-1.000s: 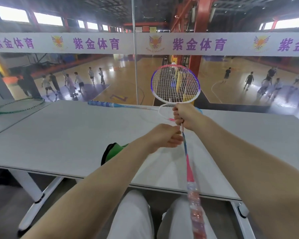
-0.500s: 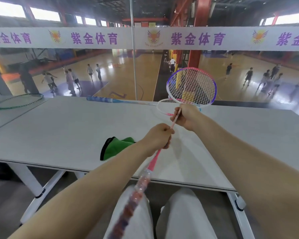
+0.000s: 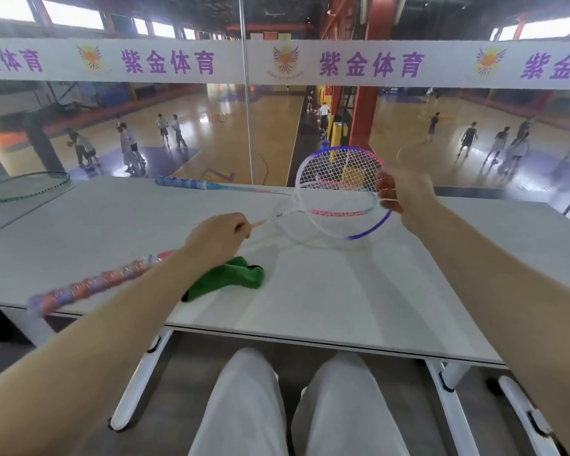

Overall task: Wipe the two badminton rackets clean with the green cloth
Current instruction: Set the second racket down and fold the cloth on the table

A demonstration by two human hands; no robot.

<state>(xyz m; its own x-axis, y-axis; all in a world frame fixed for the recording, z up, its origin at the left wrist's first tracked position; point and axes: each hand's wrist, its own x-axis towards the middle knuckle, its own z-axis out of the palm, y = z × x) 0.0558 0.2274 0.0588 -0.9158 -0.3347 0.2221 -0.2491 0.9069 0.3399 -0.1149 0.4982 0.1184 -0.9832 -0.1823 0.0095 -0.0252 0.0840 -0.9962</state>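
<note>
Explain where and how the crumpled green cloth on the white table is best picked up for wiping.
Probably best pinched from above at its bunched right end, which stands raised and uncovered. The crumpled green cloth lies flat on the white table, and its left part sits under the left forearm, so the nearer right side is the easier approach.

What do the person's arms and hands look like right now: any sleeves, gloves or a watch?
Both forearms are bare as far as the frame shows: no sleeves in view. The left hand and the right hand wear no gloves, and no watch, band or ring shows. Below the table, the legs are in white trousers.
</note>
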